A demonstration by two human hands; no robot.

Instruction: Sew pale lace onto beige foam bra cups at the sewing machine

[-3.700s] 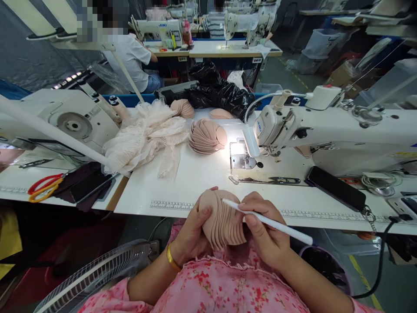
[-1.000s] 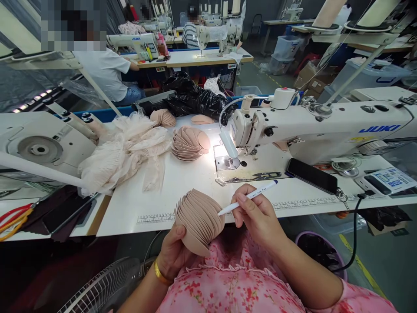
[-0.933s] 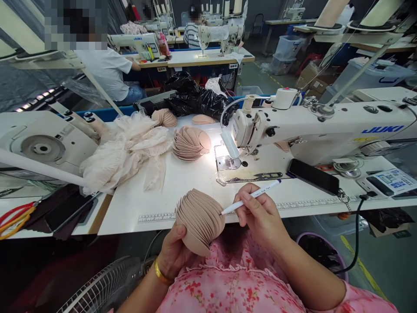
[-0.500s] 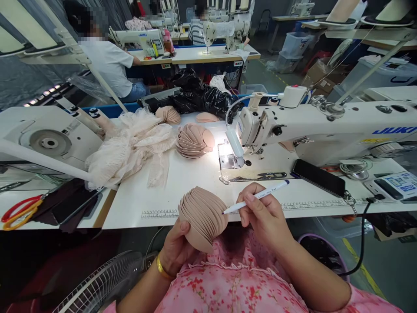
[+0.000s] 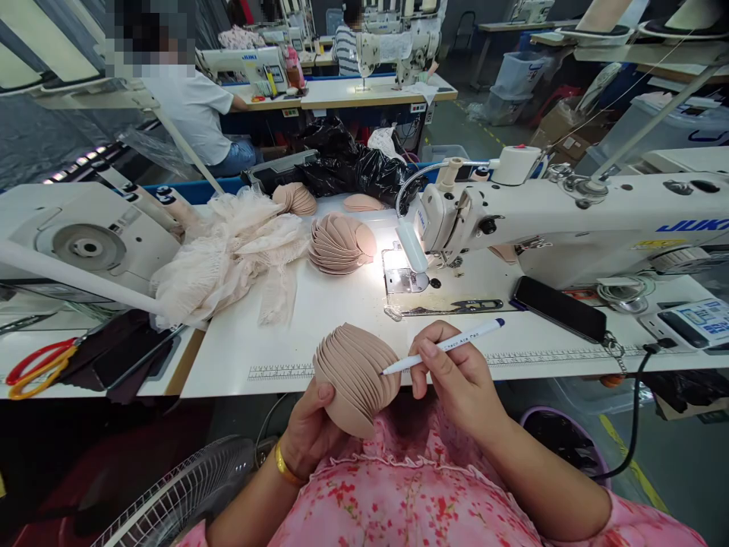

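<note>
A fanned stack of beige rounded fabric or foam pieces [image 5: 356, 376] is gripped by my left hand [image 5: 312, 425], thumb on its near left side and fingers beneath. My right hand [image 5: 456, 368] pinches a white marker pen [image 5: 444, 347] with a dark end cap. The pen's dark tip is at the right part of the stack, against or very close to the layered edges. Beyond, on the white table, another fanned beige stack [image 5: 342, 243] lies beside the lit needle area of the sewing machine [image 5: 456, 220].
Sheer cream fabric [image 5: 228, 251] is heaped to the left, with scissors [image 5: 42, 368] near the table edge. A black phone [image 5: 561, 310] lies at the right. A ruler strip [image 5: 279, 372] runs along the front edge. Across the way a person in white [image 5: 190, 114] sits.
My right hand has moved slightly left, bringing the pen tip from the stack's right edge farther in over its layers. My left hand keeps its hold almost unmoved.
</note>
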